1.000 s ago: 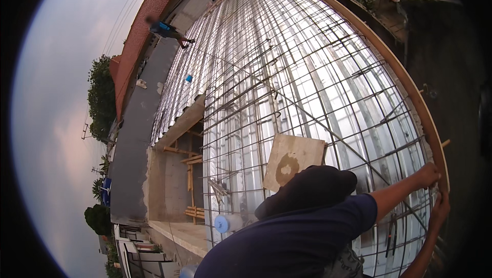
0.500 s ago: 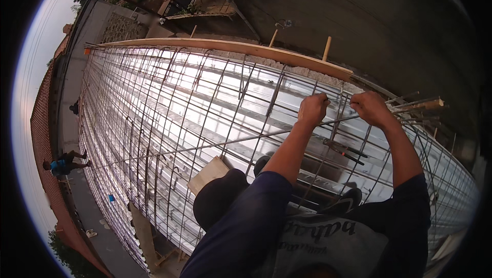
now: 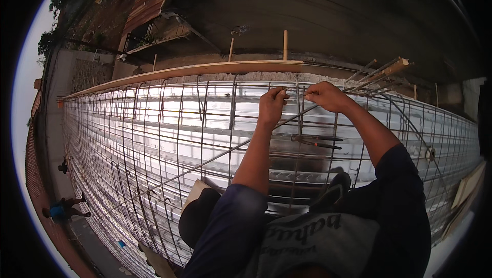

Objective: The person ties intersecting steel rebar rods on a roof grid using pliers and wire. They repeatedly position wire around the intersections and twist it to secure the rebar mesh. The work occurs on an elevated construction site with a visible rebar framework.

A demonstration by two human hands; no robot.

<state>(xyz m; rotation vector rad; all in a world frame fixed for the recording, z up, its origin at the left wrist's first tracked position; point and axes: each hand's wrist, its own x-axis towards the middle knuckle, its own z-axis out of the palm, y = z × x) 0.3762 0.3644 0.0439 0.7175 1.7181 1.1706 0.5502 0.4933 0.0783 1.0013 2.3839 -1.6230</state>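
Note:
My left hand (image 3: 272,106) and my right hand (image 3: 326,97) are raised a short way apart over the far edge of a steel rebar mesh (image 3: 231,124). Both have their fingers pinched; anything between them is too fine to make out. An upright bar of the mesh passes between the two hands. Just below them, a long thin rod (image 3: 205,166) crosses the mesh at a slant. Pincers with dark handles (image 3: 316,140) lie on the bars beneath my right hand. Under the mesh are shiny ribbed metal sheets (image 3: 251,105).
A wooden board (image 3: 205,70) edges the far side, with upright stakes (image 3: 285,45) behind it. Loose bar ends and a timber piece (image 3: 397,65) jut out at right. A person in blue (image 3: 62,210) is at the far left. A light board (image 3: 193,194) lies by my knee.
My view has turned, so the mesh edge now lies more level and the scene has shifted left. My hands remain close together, pinched, over the same edge.

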